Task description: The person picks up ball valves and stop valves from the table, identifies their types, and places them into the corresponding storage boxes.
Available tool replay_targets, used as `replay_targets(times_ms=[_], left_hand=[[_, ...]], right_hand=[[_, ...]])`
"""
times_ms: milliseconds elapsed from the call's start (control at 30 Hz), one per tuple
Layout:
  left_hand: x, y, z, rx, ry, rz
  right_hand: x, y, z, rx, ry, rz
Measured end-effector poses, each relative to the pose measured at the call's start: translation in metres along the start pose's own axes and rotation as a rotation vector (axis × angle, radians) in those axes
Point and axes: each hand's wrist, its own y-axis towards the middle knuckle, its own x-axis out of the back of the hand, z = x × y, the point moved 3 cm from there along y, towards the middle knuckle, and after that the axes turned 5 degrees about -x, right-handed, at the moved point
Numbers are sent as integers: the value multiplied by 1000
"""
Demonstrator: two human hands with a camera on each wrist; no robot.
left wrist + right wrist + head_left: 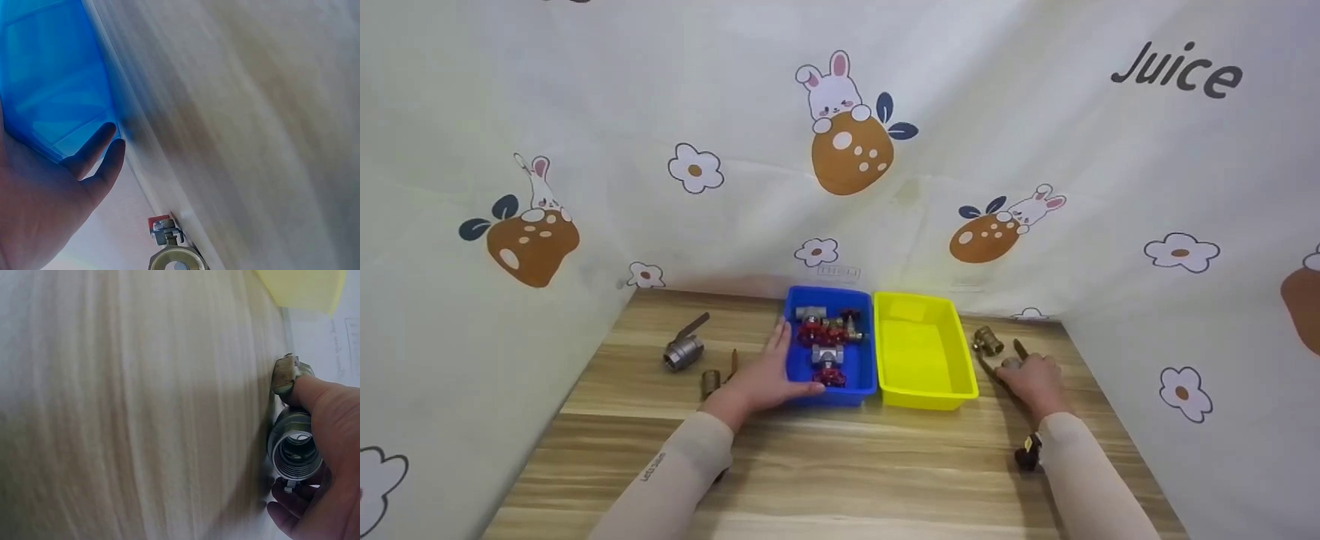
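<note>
My left hand (765,379) rests against the left side of a blue bin (866,399), fingers extended along its wall and thumb over the front rim. Inside that bin lie several valves with red handwheels (829,376). At the right, my right hand (1037,382) grips a silver ball valve (292,453) on the table; its threaded opening shows between thumb and fingers in the right wrist view. Just beyond it sits a brass ball valve (988,341). Close to my left wrist is another brass valve (711,383).
A yellow bin (926,352) with nothing in it stands against the blue one's right side. A larger silver ball valve (684,352) with a dark lever lies at the left. Printed cloth (750,217) hangs behind and beside the wooden table (855,472).
</note>
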Motion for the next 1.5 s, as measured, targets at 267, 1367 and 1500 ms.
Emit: replay_targets(times_ms=[267, 1367, 1500], left_hand=[[-1, 0, 1, -31, -1, -3], [-1, 0, 0, -7, -9, -7], [-1, 0, 1, -1, -13, -7]], right_hand=[[-3, 1, -3, -30, -7, 24], [-12, 1, -2, 6, -14, -72], [-11, 1, -2, -8, -20, -60]])
